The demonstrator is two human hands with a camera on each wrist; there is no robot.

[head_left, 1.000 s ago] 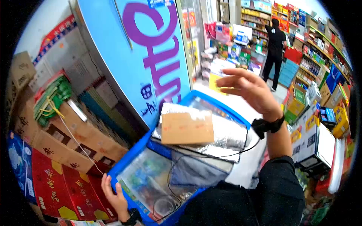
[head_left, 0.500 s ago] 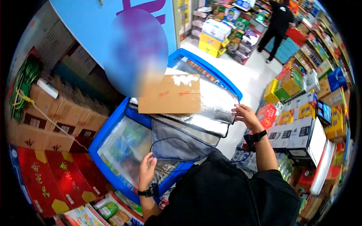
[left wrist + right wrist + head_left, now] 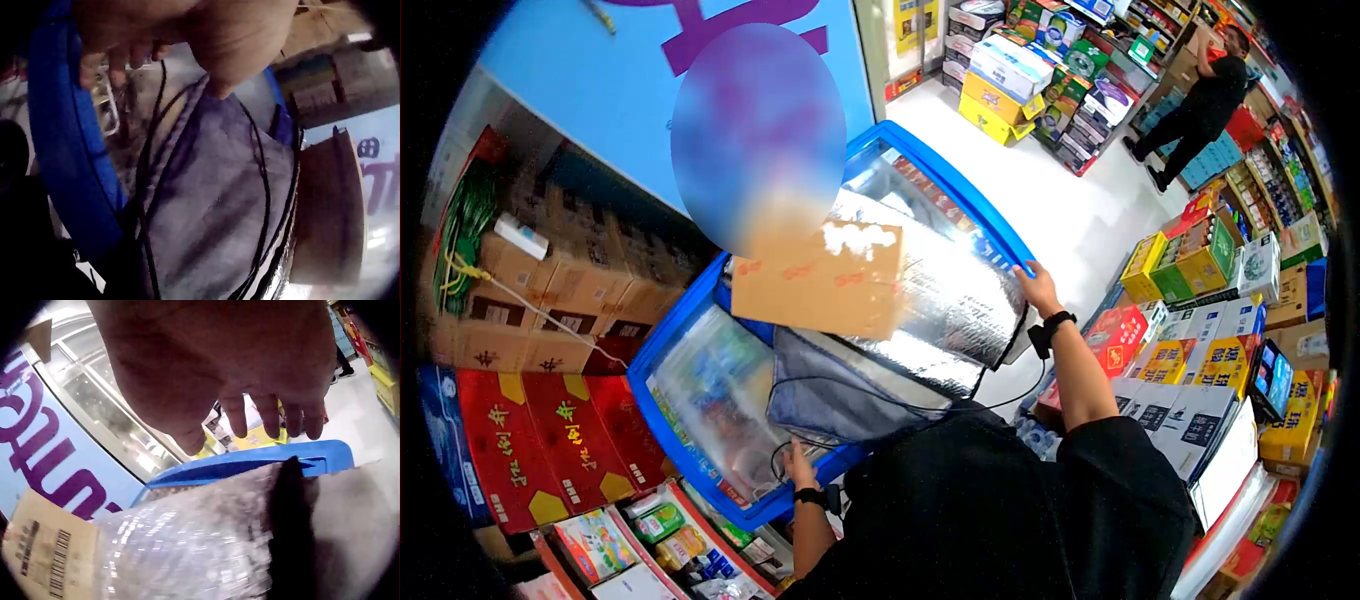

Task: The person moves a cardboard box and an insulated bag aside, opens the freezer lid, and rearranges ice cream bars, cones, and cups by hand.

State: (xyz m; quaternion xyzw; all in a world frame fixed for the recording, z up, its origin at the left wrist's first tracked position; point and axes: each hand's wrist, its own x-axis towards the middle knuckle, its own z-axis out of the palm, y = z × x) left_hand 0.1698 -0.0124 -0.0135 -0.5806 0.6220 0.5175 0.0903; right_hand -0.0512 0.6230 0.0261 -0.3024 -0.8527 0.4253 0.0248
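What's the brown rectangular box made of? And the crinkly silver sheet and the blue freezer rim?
Brown rectangular box: matte cardboard, judging by its plain printed faces.
Crinkly silver sheet: shiny, probably foil or metallic film, since it glints.
Blue freezer rim: probably smooth plastic, its colour even.

Cardboard (image 3: 825,290) on the foil sheet (image 3: 975,285), all on the freezer (image 3: 683,330) lol
Cartons (image 3: 575,270) at the freezer's 9 o'clock, boxes (image 3: 1180,425) at 3, person (image 3: 1212,95) way off at 2.
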